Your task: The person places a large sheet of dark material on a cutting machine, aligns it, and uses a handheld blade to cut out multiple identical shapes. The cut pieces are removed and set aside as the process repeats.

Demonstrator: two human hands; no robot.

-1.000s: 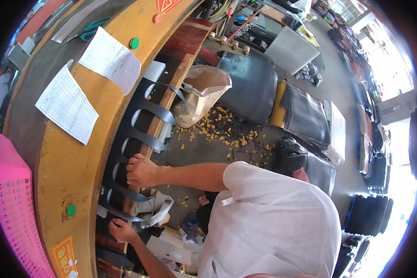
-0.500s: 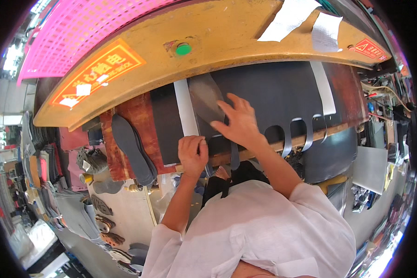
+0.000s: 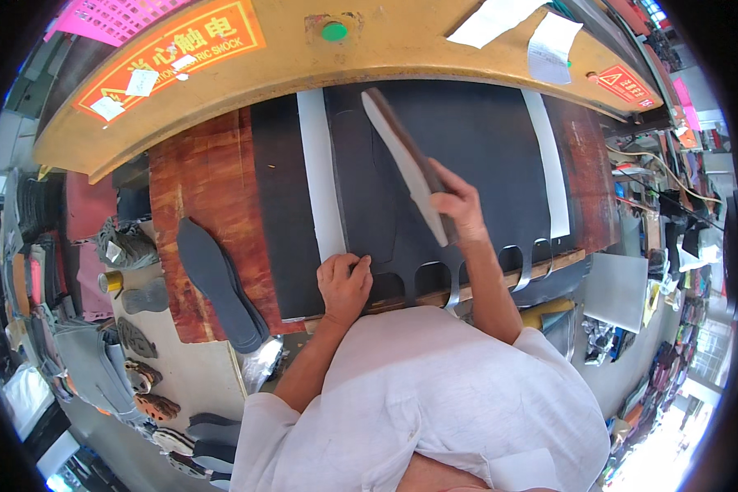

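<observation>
My right hand (image 3: pixel 459 203) grips a sole-shaped cutting die (image 3: pixel 410 168), tilted on its edge above a black sheet (image 3: pixel 476 156). Its far end points away and to the left. Under it, a sole-shaped outline shows in the sheet, and rounded cutouts run along the near edge. My left hand (image 3: pixel 344 287) rests at that near edge, left of the cutouts, its fingers curled down against the sheet; the fingertips are hidden. A stack of dark grey soles (image 3: pixel 221 283) lies to the left on the reddish-brown board (image 3: pixel 205 172).
A yellow machine beam (image 3: pixel 295 57) with a green button (image 3: pixel 334 31) spans the far side. White strips (image 3: pixel 320 172) lie on the sheet's left and right. A pink basket (image 3: pixel 111 20) stands far left. Several soles and scraps lie on the left side surface (image 3: pixel 197 369).
My right hand was spread over the die lying on the sheet; now it grips the die, lifted and tilted. My left hand stays at the near edge. The view has shifted.
</observation>
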